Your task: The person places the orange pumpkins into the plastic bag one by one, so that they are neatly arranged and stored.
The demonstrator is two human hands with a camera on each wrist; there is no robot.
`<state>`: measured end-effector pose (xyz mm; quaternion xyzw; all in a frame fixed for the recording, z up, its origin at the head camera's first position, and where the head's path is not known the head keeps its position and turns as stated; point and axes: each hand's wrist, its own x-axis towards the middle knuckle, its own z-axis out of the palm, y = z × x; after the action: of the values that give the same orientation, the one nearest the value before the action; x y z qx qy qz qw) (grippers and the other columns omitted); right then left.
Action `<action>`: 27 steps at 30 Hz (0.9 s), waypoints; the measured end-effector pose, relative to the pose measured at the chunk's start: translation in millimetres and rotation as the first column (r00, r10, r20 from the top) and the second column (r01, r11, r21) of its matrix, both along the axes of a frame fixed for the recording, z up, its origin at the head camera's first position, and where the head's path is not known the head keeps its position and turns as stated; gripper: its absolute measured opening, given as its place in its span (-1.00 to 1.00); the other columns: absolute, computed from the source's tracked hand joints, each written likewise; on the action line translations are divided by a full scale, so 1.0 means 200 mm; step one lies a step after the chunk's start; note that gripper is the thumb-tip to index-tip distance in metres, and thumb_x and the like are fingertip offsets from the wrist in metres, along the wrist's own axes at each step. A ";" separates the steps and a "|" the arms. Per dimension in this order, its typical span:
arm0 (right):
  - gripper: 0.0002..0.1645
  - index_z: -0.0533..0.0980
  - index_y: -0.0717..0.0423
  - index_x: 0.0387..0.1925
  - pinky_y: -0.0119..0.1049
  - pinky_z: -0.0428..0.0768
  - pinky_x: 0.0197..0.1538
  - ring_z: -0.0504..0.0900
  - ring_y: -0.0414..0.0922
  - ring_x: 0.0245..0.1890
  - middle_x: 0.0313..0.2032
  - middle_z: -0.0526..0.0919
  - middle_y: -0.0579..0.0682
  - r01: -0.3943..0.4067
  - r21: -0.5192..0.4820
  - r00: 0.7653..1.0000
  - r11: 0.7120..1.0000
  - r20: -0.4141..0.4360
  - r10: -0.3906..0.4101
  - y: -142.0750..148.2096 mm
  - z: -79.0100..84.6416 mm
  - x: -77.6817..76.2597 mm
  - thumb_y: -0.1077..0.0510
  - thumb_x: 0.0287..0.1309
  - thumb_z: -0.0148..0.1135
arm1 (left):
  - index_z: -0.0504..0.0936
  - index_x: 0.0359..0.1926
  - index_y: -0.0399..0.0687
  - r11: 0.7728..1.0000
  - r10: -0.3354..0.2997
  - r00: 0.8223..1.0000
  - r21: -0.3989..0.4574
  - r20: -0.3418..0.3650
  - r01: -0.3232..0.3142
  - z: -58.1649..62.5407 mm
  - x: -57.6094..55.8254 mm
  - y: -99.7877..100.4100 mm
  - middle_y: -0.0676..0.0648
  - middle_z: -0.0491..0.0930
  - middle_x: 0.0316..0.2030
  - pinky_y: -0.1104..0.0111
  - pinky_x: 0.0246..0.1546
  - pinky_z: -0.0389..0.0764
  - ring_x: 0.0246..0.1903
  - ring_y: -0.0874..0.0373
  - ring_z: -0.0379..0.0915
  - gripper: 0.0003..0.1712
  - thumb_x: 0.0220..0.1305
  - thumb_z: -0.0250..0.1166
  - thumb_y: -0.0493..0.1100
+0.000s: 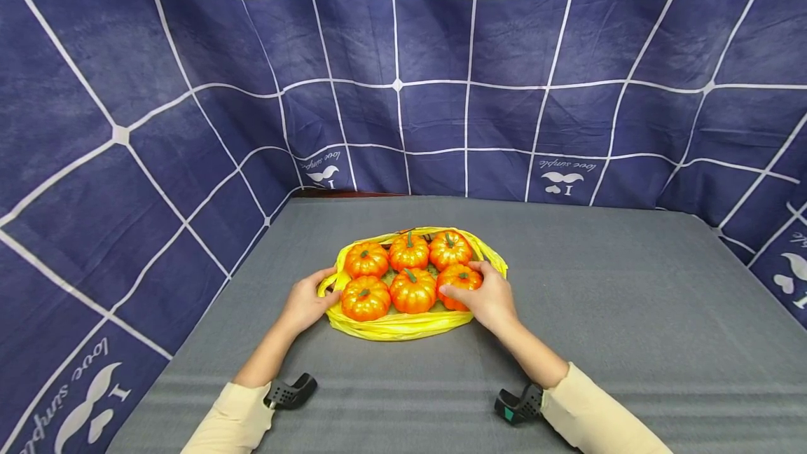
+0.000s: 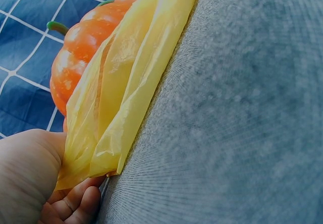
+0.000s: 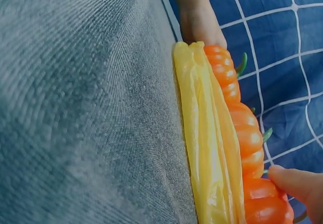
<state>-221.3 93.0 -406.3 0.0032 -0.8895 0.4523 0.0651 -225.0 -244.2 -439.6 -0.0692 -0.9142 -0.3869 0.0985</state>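
Several small orange toy pumpkins (image 1: 412,291) with green stems stand in two rows inside a yellow plastic bag (image 1: 403,330), whose edge is rolled down around them. At the bag's left end my left hand (image 1: 310,303) grips the yellow plastic. In the left wrist view, its thumb lies over the bag (image 2: 118,108) and the fingers curl below. My right hand (image 1: 494,298) holds the front right pumpkin (image 1: 459,276), with the thumb on its near side and fingers on the far side. The right wrist view shows a digit touching that pumpkin (image 3: 265,204).
A grey cloth (image 1: 605,300) covers the table beneath the bag. Blue curtains with white grid lines (image 1: 504,40) hang behind and along the left. Black wrist mounts (image 1: 293,392) sit on both forearms, over cream sleeves (image 1: 233,419).
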 end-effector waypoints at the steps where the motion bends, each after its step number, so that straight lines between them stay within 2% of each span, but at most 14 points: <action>1: -0.08 0.46 0.30 0.16 0.05 0.44 0.13 0.50 0.19 0.10 0.07 0.58 0.26 -0.009 0.017 1.000 1.000 -0.007 0.009 0.00 0.00 0.00 -0.13 -0.17 0.56 | 0.48 0.20 -0.42 1.000 -0.001 1.000 0.000 0.002 0.001 0.00 0.00 0.00 -0.38 0.53 0.09 0.03 0.04 0.48 0.03 -0.15 0.48 -0.45 0.19 0.31 -0.29; 7: -0.08 0.46 0.35 0.13 0.07 0.43 0.13 0.49 0.21 0.09 0.06 0.57 0.28 -0.023 0.058 0.999 0.998 -0.042 0.026 0.00 -0.01 0.00 -0.14 -0.17 0.56 | 0.48 0.20 -0.41 1.000 0.002 1.000 0.006 0.013 -0.002 0.00 0.00 0.01 -0.36 0.53 0.10 0.06 0.02 0.47 -0.01 -0.11 0.47 -0.46 0.21 0.31 -0.29; 14: -0.06 0.46 0.31 0.16 0.09 0.42 0.14 0.47 0.23 0.12 0.09 0.55 0.29 -0.007 0.055 0.999 0.998 -0.039 0.009 0.00 -0.01 0.00 -0.19 -0.16 0.54 | 0.48 0.20 -0.42 1.000 0.002 1.000 0.011 0.012 -0.002 0.00 -0.01 0.01 -0.38 0.52 0.11 0.00 0.12 0.43 0.10 -0.21 0.45 -0.46 0.22 0.31 -0.27; 17: -0.06 0.45 0.30 0.19 0.11 0.40 0.16 0.45 0.24 0.14 0.13 0.51 0.31 -0.013 0.053 0.999 0.998 -0.038 0.015 0.00 -0.01 0.01 -0.21 -0.10 0.50 | 0.47 0.21 -0.42 1.000 0.011 1.000 0.009 0.014 -0.011 0.01 0.00 0.01 -0.39 0.51 0.12 -0.01 0.14 0.41 0.13 -0.24 0.43 -0.44 0.23 0.32 -0.24; 19: -0.07 0.42 0.30 0.23 0.11 0.39 0.18 0.44 0.23 0.17 0.16 0.49 0.31 -0.019 0.044 0.999 0.999 -0.044 0.021 0.00 0.00 0.01 -0.22 -0.03 0.45 | 0.47 0.21 -0.42 1.000 0.030 0.999 -0.003 0.011 -0.030 0.03 0.00 0.01 -0.38 0.55 0.05 0.01 0.08 0.46 0.05 -0.22 0.48 -0.43 0.24 0.31 -0.21; 21: -0.12 0.41 0.31 0.25 0.11 0.38 0.19 0.44 0.22 0.18 0.17 0.48 0.31 -0.028 0.013 0.997 1.000 -0.067 0.029 0.02 0.02 0.01 -0.19 0.07 0.39 | 0.48 0.21 -0.41 0.998 0.058 0.998 -0.012 0.010 -0.058 0.05 0.00 0.01 -0.36 0.59 -0.03 0.04 -0.02 0.53 -0.05 -0.18 0.54 -0.42 0.25 0.31 -0.16; 24: -0.24 0.40 0.32 0.26 0.05 0.40 0.21 0.45 0.18 0.19 0.19 0.48 0.29 -0.062 -0.089 0.991 0.994 -0.121 0.051 0.07 0.07 -0.01 -0.09 0.19 0.33 | 0.47 0.22 -0.40 0.995 0.092 0.996 -0.039 0.016 -0.091 0.08 0.00 0.01 -0.30 0.63 -0.16 0.09 -0.18 0.57 -0.20 -0.11 0.59 -0.40 0.28 0.29 -0.09; 27: -0.35 0.40 0.32 0.26 0.00 0.38 0.25 0.43 0.14 0.22 0.21 0.47 0.27 -0.126 -0.200 0.981 0.972 -0.169 0.092 0.17 0.14 -0.04 0.03 0.26 0.27 | 0.43 0.25 -0.40 0.992 0.110 0.993 -0.063 0.034 -0.107 0.14 -0.02 -0.01 -0.28 0.65 -0.18 0.08 -0.18 0.59 -0.20 -0.12 0.62 -0.38 0.32 0.26 -0.06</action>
<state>-229.6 126.1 -377.5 0.0813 -0.8272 0.5449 0.1107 -228.0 -247.1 -412.4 -0.0152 -0.9298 -0.3539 0.1001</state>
